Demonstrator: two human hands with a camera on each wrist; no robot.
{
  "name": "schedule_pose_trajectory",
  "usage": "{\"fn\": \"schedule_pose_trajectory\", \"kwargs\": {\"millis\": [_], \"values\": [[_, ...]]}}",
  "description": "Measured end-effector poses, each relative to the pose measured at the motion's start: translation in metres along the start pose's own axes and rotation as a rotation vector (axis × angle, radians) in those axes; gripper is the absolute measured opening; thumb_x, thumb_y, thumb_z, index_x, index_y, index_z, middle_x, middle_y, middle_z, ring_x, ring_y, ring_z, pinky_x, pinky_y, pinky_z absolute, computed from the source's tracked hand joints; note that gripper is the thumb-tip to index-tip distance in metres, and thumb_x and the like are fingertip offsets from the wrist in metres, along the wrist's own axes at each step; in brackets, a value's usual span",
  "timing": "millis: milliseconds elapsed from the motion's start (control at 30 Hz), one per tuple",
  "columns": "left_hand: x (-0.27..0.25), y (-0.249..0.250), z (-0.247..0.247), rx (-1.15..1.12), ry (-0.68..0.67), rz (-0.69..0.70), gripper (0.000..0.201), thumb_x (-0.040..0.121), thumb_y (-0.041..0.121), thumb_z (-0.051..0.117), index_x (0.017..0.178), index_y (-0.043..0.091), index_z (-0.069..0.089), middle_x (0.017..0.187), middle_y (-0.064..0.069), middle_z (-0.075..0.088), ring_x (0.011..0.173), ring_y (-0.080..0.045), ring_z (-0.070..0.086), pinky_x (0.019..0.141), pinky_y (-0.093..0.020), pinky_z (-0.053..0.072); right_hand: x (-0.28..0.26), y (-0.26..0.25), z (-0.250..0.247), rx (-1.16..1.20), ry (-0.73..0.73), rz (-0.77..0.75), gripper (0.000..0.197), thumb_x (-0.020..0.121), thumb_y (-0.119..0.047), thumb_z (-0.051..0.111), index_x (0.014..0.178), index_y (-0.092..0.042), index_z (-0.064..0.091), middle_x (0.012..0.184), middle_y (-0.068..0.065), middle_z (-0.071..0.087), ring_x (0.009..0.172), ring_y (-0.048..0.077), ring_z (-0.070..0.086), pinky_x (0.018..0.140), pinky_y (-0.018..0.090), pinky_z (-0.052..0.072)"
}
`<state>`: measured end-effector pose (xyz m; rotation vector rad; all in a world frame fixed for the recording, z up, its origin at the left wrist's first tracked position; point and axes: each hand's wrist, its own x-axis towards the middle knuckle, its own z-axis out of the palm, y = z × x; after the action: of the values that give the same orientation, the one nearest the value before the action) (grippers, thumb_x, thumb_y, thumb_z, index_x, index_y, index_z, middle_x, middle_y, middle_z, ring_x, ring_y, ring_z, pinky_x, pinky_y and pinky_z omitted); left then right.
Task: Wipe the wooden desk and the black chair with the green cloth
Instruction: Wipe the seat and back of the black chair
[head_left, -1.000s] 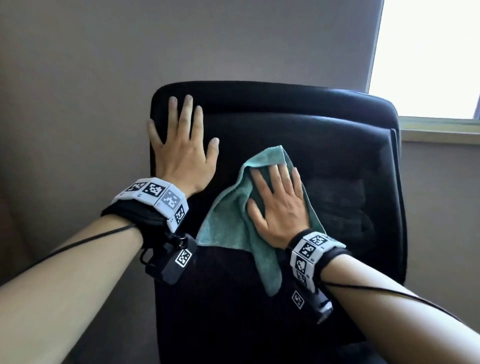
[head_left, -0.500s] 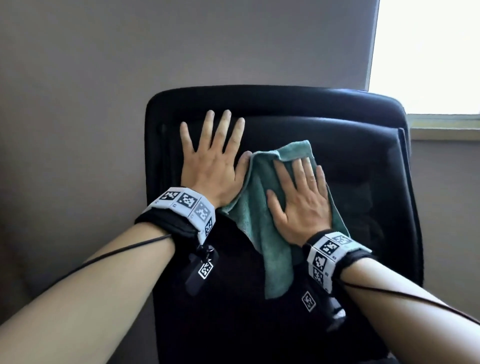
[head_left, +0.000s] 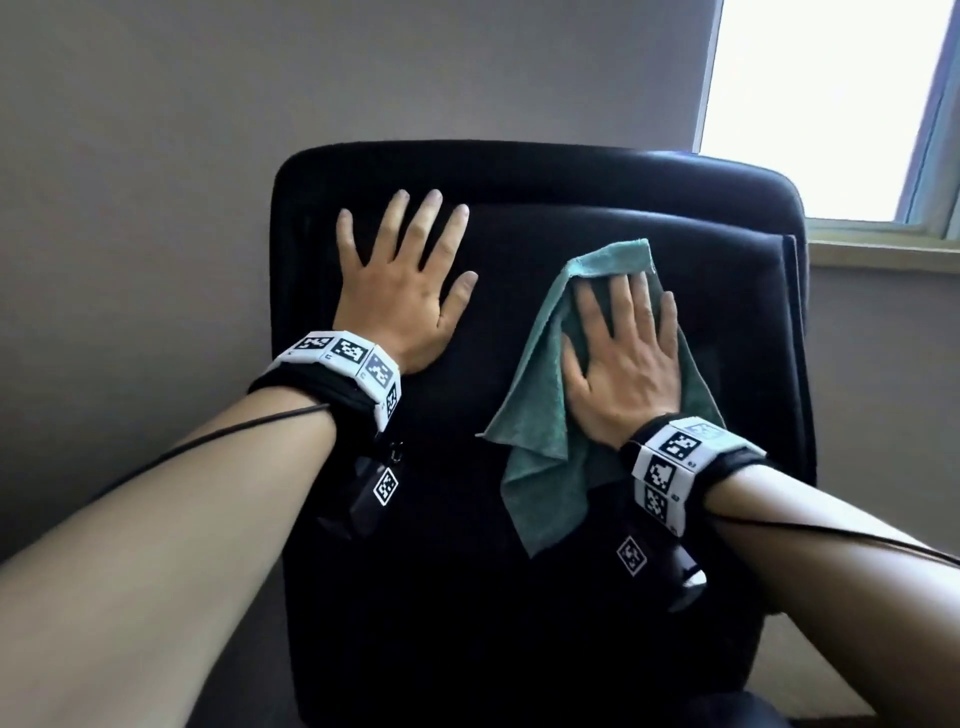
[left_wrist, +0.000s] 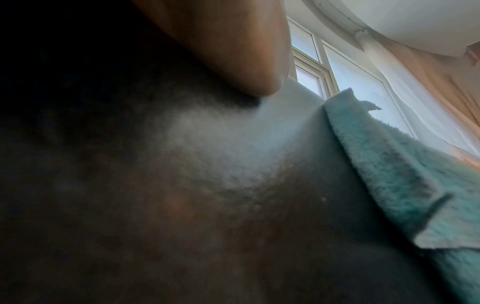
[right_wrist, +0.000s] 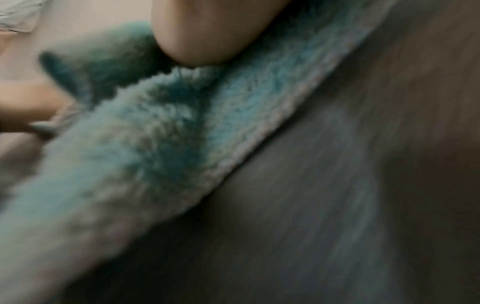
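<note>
- While both palms lie flat against it, the black chair (head_left: 545, 519) fills most of the head view — its backrest stands before a plain grey wall (head_left: 260, 93), and its dark, pebbled surface takes up most of the left wrist view too.
- Up in the right corner, a bright window (head_left: 810, 104) with a pale sill sits behind the chair's top edge.
- Now the green cloth (head_left: 540, 415): it's spread on the right half of the backrest, pinned under the right hand, with a bunched upper corner poking out above the fingers and a loose tail hanging down below the wrist.
- Right hand (head_left: 623, 358) — fingers straight and close together, palm pressing the cloth flat onto the chair; nothing is curled around or pinched. In the blurred right wrist view the cloth's hemmed edge (right_wrist: 259, 131) runs slantwise across the chair, probably folded over itself, though the blur makes that hard to settle.
- Left hand (head_left: 405, 296) — fingers spread wide, flat on the bare upper left of the backrest, holding nothing, clear of the cloth with a strip of black between them.
- Both wrists carry bands (head_left: 353, 364) of black-and-white square markers, each with a thin dark cable trailing back along the forearm.
</note>
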<state>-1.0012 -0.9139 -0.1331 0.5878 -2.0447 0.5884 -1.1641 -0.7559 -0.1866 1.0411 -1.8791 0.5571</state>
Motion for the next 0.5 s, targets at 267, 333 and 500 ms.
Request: {"fn": "schedule_pose_trajectory", "kwargs": {"millis": [267, 333, 500], "values": [[0.011, 0.066, -0.001, -0.056, 0.043, 0.001, 0.062, 0.099, 0.049, 0.023, 0.154, 0.025, 0.008, 0.162, -0.002, 0.002, 0.149, -0.024, -0.004, 0.111, -0.065, 0.0, 0.01, 0.046, -0.016, -0.045, 0.082, 0.117, 0.068, 0.091, -0.054, 0.019, 0.154, -0.028, 0.022, 0.162, 0.009, 0.014, 0.15, 0.024, 0.003, 0.12, 0.046, -0.007], [0.014, 0.099, 0.002, -0.062, 0.049, 0.111, 0.06, 0.097, 0.053, 0.022, 0.153, 0.035, 0.01, 0.162, -0.001, 0.003, 0.149, -0.025, -0.002, 0.11, -0.066, 0.001, -0.006, 0.043, -0.012, -0.036, 0.106, 0.138, 0.067, 0.091, -0.051, 0.023, 0.153, -0.025, 0.027, 0.16, 0.012, 0.02, 0.149, 0.027, 0.009, 0.12, 0.047, -0.003], [0.028, 0.13, 0.018, -0.079, 0.082, 0.069, 0.054, 0.099, 0.054, 0.019, 0.151, 0.042, 0.013, 0.162, 0.001, 0.006, 0.149, -0.027, -0.001, 0.109, -0.067, -0.004, 0.009, 0.076, -0.022, -0.035, 0.068, 0.165, 0.064, 0.095, -0.052, 0.027, 0.154, -0.03, 0.02, 0.163, 0.005, 0.012, 0.15, 0.02, 0.006, 0.121, 0.044, -0.001]]}}
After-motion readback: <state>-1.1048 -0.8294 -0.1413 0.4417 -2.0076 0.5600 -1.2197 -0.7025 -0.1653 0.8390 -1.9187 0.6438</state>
